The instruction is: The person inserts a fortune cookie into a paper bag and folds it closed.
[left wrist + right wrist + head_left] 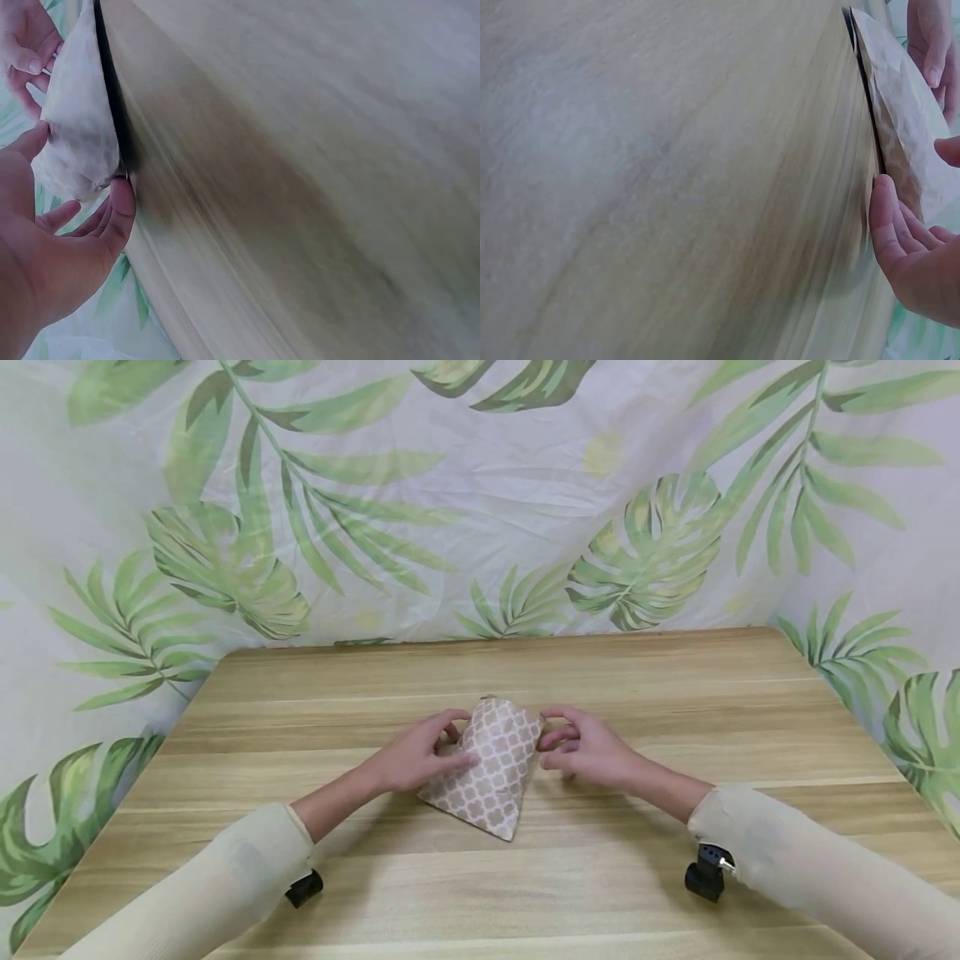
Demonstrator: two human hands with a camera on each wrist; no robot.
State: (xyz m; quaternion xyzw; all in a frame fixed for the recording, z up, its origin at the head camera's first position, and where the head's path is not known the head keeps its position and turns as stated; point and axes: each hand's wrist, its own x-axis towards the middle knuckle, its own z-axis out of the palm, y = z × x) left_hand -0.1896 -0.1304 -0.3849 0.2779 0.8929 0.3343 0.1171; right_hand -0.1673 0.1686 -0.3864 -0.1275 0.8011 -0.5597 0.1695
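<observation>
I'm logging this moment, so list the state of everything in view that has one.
Patterned pouch: lying on the table, bulging; open or closed, cannot tell.
Left hand: holding the pouch's side, thumb on top.
Right hand: fingers loosely bent at the pouch's edge.
Leaf-print backdrop: hanging, creased.
Sleeves: ending short of the hands.

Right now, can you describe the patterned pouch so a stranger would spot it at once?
Start at the wooden table, then look between the left hand and the right hand. There is the pouch, one pointed corner toward the viewer. Its beige-and-white lattice print sets it apart from the table's streaky grain and the leafy cloth behind.
</observation>
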